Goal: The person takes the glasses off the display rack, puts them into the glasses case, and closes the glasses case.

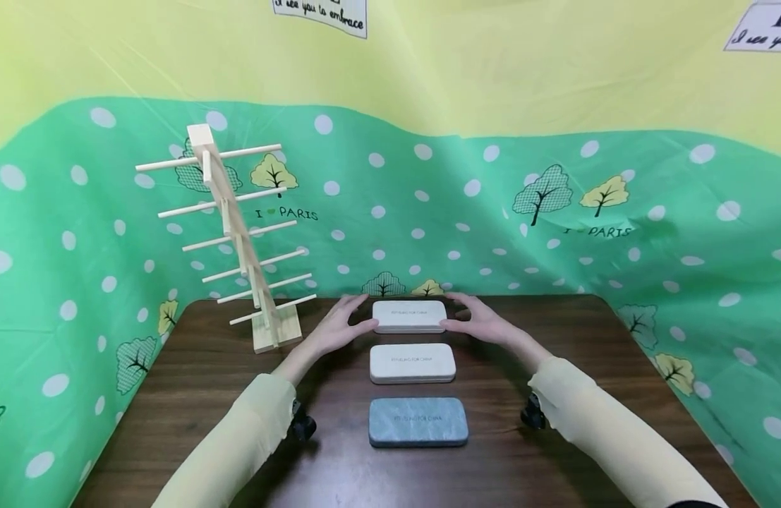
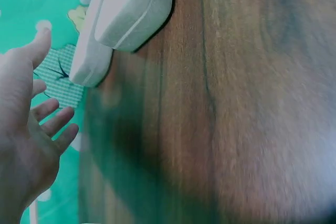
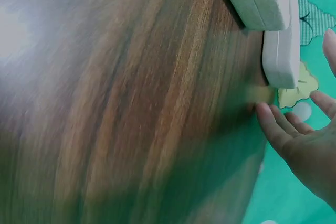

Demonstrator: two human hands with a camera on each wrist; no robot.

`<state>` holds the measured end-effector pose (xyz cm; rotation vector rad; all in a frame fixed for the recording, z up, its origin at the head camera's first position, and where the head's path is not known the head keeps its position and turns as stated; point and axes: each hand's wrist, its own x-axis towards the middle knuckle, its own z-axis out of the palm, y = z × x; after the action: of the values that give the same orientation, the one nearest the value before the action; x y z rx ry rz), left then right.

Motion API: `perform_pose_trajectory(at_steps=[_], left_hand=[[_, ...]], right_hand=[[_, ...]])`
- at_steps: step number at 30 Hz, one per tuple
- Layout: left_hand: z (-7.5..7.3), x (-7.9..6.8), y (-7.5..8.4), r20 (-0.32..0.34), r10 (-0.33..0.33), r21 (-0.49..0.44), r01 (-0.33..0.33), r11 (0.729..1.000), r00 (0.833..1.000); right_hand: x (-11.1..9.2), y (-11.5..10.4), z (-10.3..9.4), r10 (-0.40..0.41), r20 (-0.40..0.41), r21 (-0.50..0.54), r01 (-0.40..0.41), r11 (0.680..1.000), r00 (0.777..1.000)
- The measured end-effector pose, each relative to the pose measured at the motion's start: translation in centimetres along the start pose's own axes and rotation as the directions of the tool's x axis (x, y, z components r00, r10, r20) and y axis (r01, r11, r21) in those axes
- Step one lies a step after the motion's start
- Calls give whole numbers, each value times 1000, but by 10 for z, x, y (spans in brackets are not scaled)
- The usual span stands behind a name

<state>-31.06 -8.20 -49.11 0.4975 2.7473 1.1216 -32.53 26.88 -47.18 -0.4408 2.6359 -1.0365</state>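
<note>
Three slim glasses cases lie in a column on the table. The farthest is a white case, then a second white case, and closest to me a blue-grey marbled case. Beside the left end of the farthest case is my left hand, fingers spread and thumb towards the case. At its other end my right hand mirrors this. Both wrist views show a gap between the fingers and the far white case. The right fingers are loosely extended and hold nothing.
A wooden rack with several pairs of thin pegs stands at the table's back left, close to my left hand. Behind the dark wooden table hangs a green and yellow printed cloth. The far case lies near the table's back edge.
</note>
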Motion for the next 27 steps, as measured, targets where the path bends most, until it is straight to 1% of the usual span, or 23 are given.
perform_pose_trajectory(at_steps=[4,8,12,16,18,21,23,27], left_hand=[[-9,-8,7,6,35,87,-35,996,999],[-17,-15,14,6,94,148,-94,984,996],[-24,-24,18,-3,174,213,-169,962,985],[-29,-34,22,8,225,276,-218,936,974],[-31,-39,25,21,252,308,-246,919,967],[-32,-49,29,51,310,358,-307,882,949],[-32,-55,31,63,360,387,-356,851,931],[-33,-67,35,88,418,440,-412,798,904]], right_hand=[[-5,-7,-2,-62,-38,-104,58,993,997],[-9,-13,-3,-109,-69,-180,95,979,992],[-15,-19,-3,-134,-76,-246,112,963,988],[-22,-23,-5,-151,-75,-304,122,945,986],[-26,-26,-5,-171,-74,-335,136,932,983],[-34,-31,-6,-209,-66,-394,167,904,976],[-39,-34,-5,-247,-57,-439,198,877,967],[-47,-40,-3,-337,-40,-529,266,806,941]])
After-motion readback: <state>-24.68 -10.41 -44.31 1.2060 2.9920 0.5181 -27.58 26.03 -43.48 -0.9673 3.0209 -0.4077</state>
